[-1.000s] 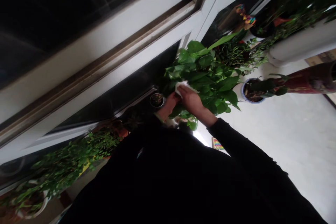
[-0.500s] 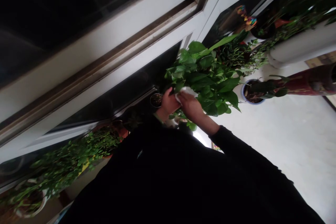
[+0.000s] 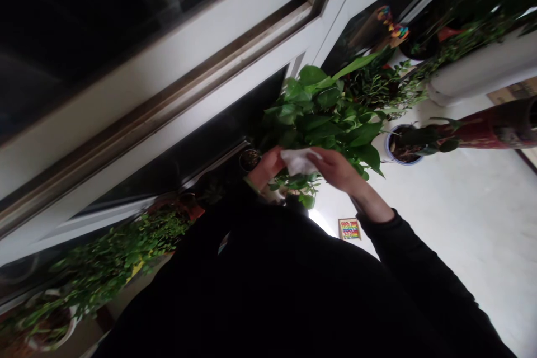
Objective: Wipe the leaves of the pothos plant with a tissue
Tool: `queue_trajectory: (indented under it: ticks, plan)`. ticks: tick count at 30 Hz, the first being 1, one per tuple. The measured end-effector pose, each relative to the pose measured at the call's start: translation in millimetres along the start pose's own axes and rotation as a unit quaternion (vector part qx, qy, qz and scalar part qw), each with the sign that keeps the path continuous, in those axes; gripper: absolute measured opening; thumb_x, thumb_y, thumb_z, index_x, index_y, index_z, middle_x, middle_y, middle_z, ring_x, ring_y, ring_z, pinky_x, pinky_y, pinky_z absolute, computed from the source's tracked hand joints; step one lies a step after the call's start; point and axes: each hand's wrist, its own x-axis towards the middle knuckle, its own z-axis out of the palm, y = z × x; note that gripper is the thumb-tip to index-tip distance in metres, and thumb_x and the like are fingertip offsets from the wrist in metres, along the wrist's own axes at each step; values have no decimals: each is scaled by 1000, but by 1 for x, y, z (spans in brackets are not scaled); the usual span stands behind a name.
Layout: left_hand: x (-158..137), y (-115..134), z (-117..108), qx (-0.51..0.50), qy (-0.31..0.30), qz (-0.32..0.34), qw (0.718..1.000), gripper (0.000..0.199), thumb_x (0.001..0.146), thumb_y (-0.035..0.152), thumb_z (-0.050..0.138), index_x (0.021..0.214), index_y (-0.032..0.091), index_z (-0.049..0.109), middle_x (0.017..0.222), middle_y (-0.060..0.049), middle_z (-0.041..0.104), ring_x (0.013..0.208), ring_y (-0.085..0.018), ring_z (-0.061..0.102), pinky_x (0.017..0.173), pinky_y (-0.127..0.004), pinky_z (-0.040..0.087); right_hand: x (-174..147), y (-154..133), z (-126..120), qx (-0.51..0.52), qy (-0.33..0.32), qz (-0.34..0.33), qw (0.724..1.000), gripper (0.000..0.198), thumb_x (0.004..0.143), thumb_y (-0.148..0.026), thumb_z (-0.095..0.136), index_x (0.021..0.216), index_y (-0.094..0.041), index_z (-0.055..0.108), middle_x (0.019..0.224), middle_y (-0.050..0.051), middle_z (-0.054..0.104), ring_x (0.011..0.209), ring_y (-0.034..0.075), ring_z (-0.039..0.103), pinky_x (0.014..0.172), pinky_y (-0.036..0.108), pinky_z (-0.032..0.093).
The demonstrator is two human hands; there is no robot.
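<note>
A crumpled white tissue is stretched between my two hands, in front of a leafy green potted plant. My left hand pinches its left edge. On the opposite side, my right hand has its fingers closed on the tissue's upper right corner. Broad, glossy leaves stand just behind and above both hands. Smaller leaves hang below the tissue. The plant's own pot is mostly hidden by foliage and my hands.
A white window frame slants across the upper left. A small pot sits beside my left hand. To the right are a blue-rimmed white pot, a red vase and a white pipe. Bushy plants line the lower left; a colourful abacus lies below.
My right hand has moved to the right, away from my left hand. The white tissue, bunched under my right fingers before, is now spread out between both hands.
</note>
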Motion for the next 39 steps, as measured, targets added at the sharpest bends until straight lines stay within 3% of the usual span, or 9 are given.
queue_trajectory:
  ticks: [3,7,11,15,22,25,29,34,39]
  plan:
    - [-5,1,-2,20,18,3,1000,24,104,12,52,101,14,76,76,-3,78,71,-16,73,92,-32,61,9,5,-20,-4,148,-9,989,42,106,-55,53,99,-21,76,79,3,73,74,21,68,70,34,57]
    - [-12,0,-5,35,20,11,999,23,106,17,54,107,15,77,76,-2,77,75,-15,74,98,-33,60,18,7,-18,-39,261,-44,964,47,110,-55,47,125,-20,75,105,9,82,97,27,76,89,41,62]
    - [-15,-4,0,30,22,21,999,23,105,12,54,109,17,77,79,-1,78,74,-14,72,97,-30,59,24,11,15,-109,204,-66,971,44,110,-34,43,142,-19,69,137,13,77,126,29,74,108,44,60]
    - [-22,-4,8,5,-1,-2,1000,27,108,24,52,109,16,78,74,-2,76,70,-15,71,90,-30,58,26,26,48,-192,127,-52,972,52,97,-11,44,144,-12,66,142,18,74,128,31,74,110,48,60]
    - [-30,5,13,-17,-68,-44,997,49,112,43,40,97,16,77,69,-4,74,65,-16,70,77,-28,55,31,41,65,-276,110,-35,954,52,99,-14,49,149,-3,61,154,27,64,141,38,65,118,56,54]
    - [-29,5,13,-22,-78,-53,995,51,111,49,41,111,15,79,72,-5,76,75,-19,74,88,-30,56,26,38,73,-287,91,-43,953,50,99,-10,46,145,-5,66,155,25,63,143,37,64,121,57,52]
    - [-30,1,12,-31,-83,-45,995,56,110,51,40,134,14,74,107,-12,84,111,-27,78,109,-40,55,2,25,82,-266,32,-60,962,51,98,-7,49,145,-6,68,156,24,63,147,36,61,121,54,53]
    - [-29,-2,10,3,-81,-45,996,56,109,57,42,140,20,71,116,-12,83,119,-30,77,112,-46,56,-23,10,65,-125,-40,-55,990,46,101,-14,50,142,-17,71,149,15,71,136,30,70,114,48,59]
    - [-24,-1,7,-1,-75,-27,997,55,109,54,41,135,17,74,106,-12,84,115,-30,78,112,-46,56,-24,7,12,37,23,1,999,45,109,-53,50,111,-19,79,91,7,83,77,23,76,71,36,64]
